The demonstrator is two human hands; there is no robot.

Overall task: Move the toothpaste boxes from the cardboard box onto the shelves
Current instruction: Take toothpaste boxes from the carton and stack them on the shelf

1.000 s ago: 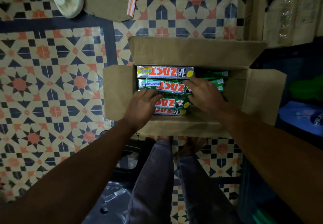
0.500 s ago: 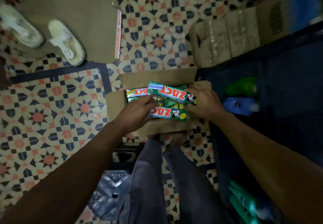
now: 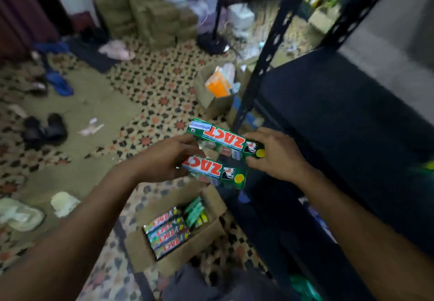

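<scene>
I hold a stack of green toothpaste boxes between both hands, lifted above the floor. The upper toothpaste box (image 3: 225,139) and the lower toothpaste box (image 3: 212,171) show red lettering. My left hand (image 3: 162,158) grips the stack's left end, and my right hand (image 3: 273,153) grips its right end. Below them the cardboard box (image 3: 141,251) stands open on the tiled floor with several more toothpaste boxes (image 3: 168,231) inside. The dark shelf (image 3: 340,117) lies just right of my right hand.
A black perforated shelf post (image 3: 260,65) rises beside the stack. An open carton with orange packs (image 3: 217,84) sits behind it. Shoes (image 3: 43,128), slippers (image 3: 21,215) and a flattened cardboard sheet (image 3: 77,112) lie on the floor at left. My legs (image 3: 211,284) are at the bottom.
Both hands lifted the toothpaste boxes out of the cardboard box and up toward the shelf at right. The view swung up from the floor to the room.
</scene>
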